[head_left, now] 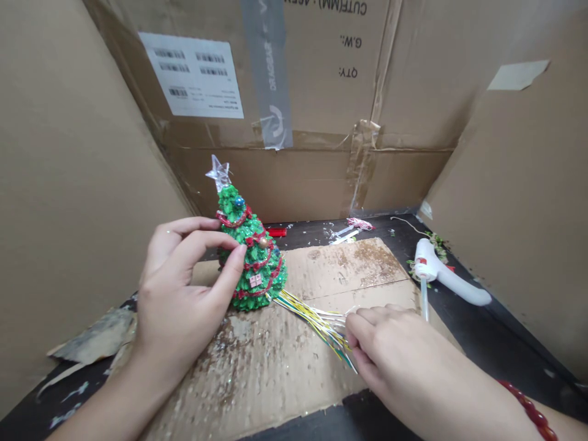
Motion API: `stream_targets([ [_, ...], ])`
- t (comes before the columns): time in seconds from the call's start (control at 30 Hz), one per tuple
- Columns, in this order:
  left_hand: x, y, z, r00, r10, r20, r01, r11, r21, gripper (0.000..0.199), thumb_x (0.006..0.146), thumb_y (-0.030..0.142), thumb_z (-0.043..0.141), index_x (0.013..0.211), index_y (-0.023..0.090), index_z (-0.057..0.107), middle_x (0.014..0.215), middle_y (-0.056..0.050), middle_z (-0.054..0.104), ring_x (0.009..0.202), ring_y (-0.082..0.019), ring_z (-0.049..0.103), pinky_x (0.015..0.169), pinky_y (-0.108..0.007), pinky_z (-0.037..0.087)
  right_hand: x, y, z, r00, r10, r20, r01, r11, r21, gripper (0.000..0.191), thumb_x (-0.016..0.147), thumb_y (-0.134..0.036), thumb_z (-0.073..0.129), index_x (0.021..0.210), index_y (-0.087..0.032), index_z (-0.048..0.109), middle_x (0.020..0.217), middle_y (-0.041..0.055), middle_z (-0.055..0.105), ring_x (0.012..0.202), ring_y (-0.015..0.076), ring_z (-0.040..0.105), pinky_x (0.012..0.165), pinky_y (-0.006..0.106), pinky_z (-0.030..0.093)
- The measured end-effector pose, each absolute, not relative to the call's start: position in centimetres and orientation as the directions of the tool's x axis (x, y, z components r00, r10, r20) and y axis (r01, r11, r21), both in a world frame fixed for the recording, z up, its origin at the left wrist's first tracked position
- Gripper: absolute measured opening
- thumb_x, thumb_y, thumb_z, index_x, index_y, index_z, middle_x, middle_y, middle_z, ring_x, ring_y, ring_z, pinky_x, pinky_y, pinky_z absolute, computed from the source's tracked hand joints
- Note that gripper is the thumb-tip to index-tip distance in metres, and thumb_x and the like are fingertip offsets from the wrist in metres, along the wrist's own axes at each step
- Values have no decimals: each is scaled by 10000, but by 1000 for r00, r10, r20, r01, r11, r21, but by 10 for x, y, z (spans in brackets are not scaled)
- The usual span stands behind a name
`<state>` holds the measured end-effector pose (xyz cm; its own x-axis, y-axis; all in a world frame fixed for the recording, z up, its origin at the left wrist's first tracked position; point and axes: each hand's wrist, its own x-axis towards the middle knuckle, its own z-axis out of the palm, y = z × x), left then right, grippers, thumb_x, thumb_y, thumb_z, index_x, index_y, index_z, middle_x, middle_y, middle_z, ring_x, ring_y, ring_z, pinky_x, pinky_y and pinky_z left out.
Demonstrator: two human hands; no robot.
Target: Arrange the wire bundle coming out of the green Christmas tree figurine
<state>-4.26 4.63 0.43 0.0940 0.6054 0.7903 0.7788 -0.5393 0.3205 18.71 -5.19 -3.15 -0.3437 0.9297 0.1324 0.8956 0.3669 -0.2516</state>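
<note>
A small green Christmas tree figurine (257,294) leans slightly left on the cardboard sheet, with red garlands, little ornaments and a clear star (219,173) on top. My left hand (184,288) grips its left side, thumb and index finger closed against the front, the other fingers partly hidden behind it. From the tree's lower right edge runs a bundle of thin yellow, white and green wires (312,316). The wires' far ends are in the closed fingers of my right hand (386,343), which is low over the cardboard; its fingertips are hidden.
A white glue gun (452,285) lies right of the cardboard sheet (294,380) on the dark table. Scraps (351,229) and a red piece (277,232) lie behind it. Torn cardboard (98,334) is at left. Tall cardboard walls (312,184) enclose the back and both sides.
</note>
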Motion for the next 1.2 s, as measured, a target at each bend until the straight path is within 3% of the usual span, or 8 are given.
stream_targets([
  [0.37, -42, 45, 1, 128, 612, 780, 775, -552, 306, 136, 798, 348, 612, 803, 215, 639, 1050, -54, 554, 1071, -147, 545, 976, -328, 438, 187, -51, -31, -358, 933, -30, 897, 335, -287, 161, 822, -56, 526, 754, -203, 532, 747, 1, 601, 649, 203, 556, 592, 324, 286],
  [0.53, -42, 45, 2, 125, 650, 750, 780, -531, 331, 127, 813, 360, 584, 814, 240, 626, 1071, -54, 535, 1095, -165, 533, 991, -360, 437, 187, -50, -31, -425, 901, 89, 871, 433, -232, 165, 815, -62, 543, 720, -197, 532, 698, 4, 558, 560, 176, 451, 546, 317, 247],
  [0.73, -43, 46, 1, 130, 641, 757, 779, -538, 322, 131, 805, 363, 596, 807, 237, 632, 1064, -42, 539, 1089, -163, 537, 984, -361, 446, 191, -49, -32, -523, 830, 194, 812, 555, -182, 169, 697, -38, 608, 711, -184, 524, 698, 4, 524, 555, 154, 367, 532, 304, 236],
  [0.93, -43, 43, 2, 135, 655, 744, 801, -514, 307, 136, 840, 355, 554, 827, 235, 617, 1087, -29, 521, 1117, -150, 524, 1016, -356, 445, 193, -49, -28, -507, 860, 57, 821, 502, -272, 160, 799, -26, 568, 743, -169, 523, 733, 14, 551, 613, 166, 450, 582, 298, 295],
  [1.2, -43, 44, 2, 140, 648, 749, 801, -519, 299, 133, 836, 356, 558, 822, 239, 620, 1085, -28, 525, 1112, -149, 526, 1005, -365, 452, 194, -50, -27, -480, 874, 74, 807, 473, -355, 197, 858, -7, 472, 736, -155, 515, 743, 32, 535, 625, 162, 452, 586, 293, 313],
])
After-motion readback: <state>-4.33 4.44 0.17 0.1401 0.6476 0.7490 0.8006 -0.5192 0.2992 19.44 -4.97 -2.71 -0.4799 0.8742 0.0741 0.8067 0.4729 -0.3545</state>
